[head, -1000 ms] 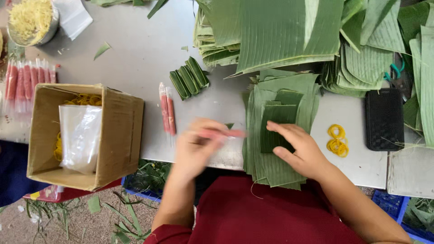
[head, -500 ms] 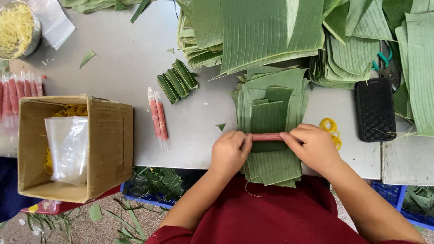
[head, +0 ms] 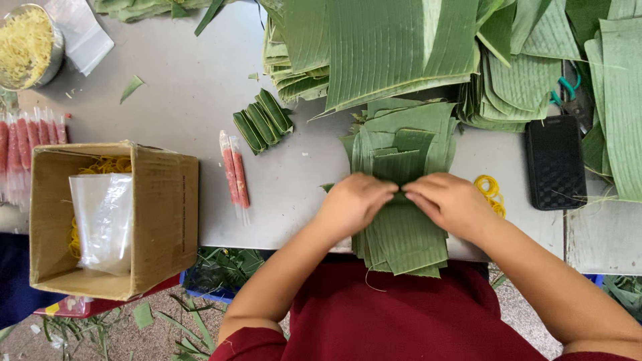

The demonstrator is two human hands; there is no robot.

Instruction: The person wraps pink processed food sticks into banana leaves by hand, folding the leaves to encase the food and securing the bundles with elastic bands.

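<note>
Both of our hands are closed down on the top leaf of the stack of cut banana leaves point(head: 401, 227) at the centre of the frame: our left hand point(head: 354, 204) and our right hand point(head: 451, 204) meet fingertip to fingertip and pinch a fold of that leaf between them. What the fold wraps we cannot tell, since our fingers cover it. That stack lies on the grey table point(head: 187, 87) at its near edge, just above our red shirt.

Head view, left side: an open cardboard box point(head: 110, 217) sits at the lower left, with a clear plastic bag point(head: 100, 220) inside it and yellow rubber bands showing behind the bag. In the upper left corner a round metal bowl point(head: 30, 43) holds pale yellow shreds. A row of pink sausages in clear wrap point(head: 27, 144) lies along the left edge.

Centre: two wrapped pink sticks point(head: 235, 175) lie left of our left hand, and above them a small cluster of finished green leaf parcels point(head: 263, 120).

Right side: loose yellow rubber bands point(head: 490, 190) lie just beside our right hand, a black phone point(head: 555, 162) further right, and large banana leaves point(head: 401, 47) fill the upper part.
</note>
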